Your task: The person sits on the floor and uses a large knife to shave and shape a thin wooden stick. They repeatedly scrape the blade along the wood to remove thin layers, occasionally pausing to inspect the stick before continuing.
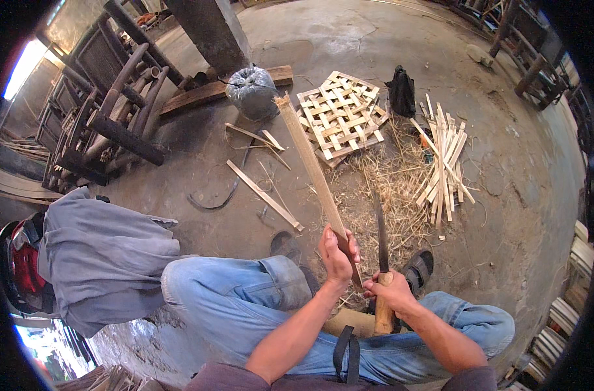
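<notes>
My left hand [337,259] is closed around a long, flat bamboo strip [313,166]. The strip slants up and away to the left, its far end frayed, and its lower end points toward my right hand. Wrapped round the wooden handle of a long-bladed knife [380,234] is my right hand [391,293]. The dark, narrow blade points away from me, to the right of the strip and apart from it along most of its length. Both hands are between my knees, over a floor strewn with bamboo shavings [388,195].
Woven bamboo lattice panels [344,117] lie stacked ahead, with a black bag [401,92] beside them. A pile of split strips [443,163] is at right. Loose strips [264,195], a filled plastic bag [252,91], dark-framed chairs [108,111] and grey cloth [105,251] are at left.
</notes>
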`<state>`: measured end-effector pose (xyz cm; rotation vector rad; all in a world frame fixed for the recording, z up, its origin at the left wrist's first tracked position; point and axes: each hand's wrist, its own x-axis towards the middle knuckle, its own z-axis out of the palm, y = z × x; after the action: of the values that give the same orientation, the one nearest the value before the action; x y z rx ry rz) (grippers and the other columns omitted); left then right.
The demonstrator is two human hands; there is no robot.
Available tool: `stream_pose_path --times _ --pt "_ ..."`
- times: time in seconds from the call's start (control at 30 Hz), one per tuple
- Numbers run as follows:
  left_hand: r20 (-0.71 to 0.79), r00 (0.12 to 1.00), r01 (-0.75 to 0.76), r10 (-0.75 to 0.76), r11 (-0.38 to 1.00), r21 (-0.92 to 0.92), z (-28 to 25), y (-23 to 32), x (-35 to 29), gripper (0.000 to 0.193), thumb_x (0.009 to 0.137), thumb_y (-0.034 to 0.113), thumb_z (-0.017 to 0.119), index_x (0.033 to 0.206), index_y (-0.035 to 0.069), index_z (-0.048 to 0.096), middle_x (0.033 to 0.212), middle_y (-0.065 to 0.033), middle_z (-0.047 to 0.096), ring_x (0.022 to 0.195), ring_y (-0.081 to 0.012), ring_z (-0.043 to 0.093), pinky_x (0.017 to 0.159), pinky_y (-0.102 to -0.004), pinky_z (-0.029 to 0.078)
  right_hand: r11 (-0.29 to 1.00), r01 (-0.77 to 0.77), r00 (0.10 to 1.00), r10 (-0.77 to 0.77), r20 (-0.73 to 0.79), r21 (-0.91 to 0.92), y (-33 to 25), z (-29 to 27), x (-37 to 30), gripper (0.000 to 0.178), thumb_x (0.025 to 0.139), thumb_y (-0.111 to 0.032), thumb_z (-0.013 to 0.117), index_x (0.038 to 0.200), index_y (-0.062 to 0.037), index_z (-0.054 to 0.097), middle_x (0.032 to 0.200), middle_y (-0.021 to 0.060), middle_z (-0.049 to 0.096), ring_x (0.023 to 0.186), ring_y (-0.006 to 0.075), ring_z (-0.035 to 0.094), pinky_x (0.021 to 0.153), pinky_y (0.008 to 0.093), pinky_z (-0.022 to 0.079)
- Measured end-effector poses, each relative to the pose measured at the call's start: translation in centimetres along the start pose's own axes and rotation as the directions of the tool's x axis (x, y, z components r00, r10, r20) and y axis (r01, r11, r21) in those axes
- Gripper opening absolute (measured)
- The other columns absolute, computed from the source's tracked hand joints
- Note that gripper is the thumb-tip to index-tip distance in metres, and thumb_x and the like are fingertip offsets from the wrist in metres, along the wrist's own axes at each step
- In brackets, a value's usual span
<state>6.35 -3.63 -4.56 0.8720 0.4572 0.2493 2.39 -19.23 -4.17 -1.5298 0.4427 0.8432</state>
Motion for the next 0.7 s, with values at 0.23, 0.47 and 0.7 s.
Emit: stream_pose_path --times 0.23,0.47,0.7 --pt "0.047 0.999 -0.002 0.000 1.000 0.031 0.1 0.0 -0.4 0.041 0.099 0.047 0.035 0.092 0.007 0.046 0.057 -0.0043 0.046 0.042 -0.0133 0.044 0.037 -0.0268 0.038 0.999 0.027 1.000 -0.027 -0.015 -0.034 1.1 -0.1 0.5 0.029 0.079 -0.011 0.077 0.097 0.0009 0.057 0.081 0.0075 0.065 0.072 0.0147 0.065 0.064 0.0293 0.052" --pt "0.023 0.997 0.067 -0.068 0.997 0.042 0.1 -0.6 -0.2 0.043 0.102 0.044 0.034 0.105 0.004 0.050 0.066 -0.0031 0.051 0.051 -0.0108 0.049 0.047 -0.0239 0.044 0.987 0.073 0.997 -0.073 0.001 -0.146 2.3 -0.2 0.9 0.032 0.075 -0.013 0.078 0.096 0.0003 0.058 0.082 0.0059 0.066 0.074 0.0131 0.063 0.068 0.0291 0.051" --pt "0.091 0.993 0.066 -0.071 0.996 0.052 -0.3 -0.5 1.2 0.042 0.104 0.036 0.035 0.128 0.004 0.050 0.081 -0.0014 0.057 0.066 -0.0094 0.053 0.061 -0.0244 0.047 0.983 0.000 1.000 0.000 0.003 -0.186 1.2 0.8 0.5 0.026 0.079 -0.007 0.075 0.097 -0.0028 0.056 0.081 0.0032 0.062 0.072 0.0115 0.060 0.065 0.0269 0.050"
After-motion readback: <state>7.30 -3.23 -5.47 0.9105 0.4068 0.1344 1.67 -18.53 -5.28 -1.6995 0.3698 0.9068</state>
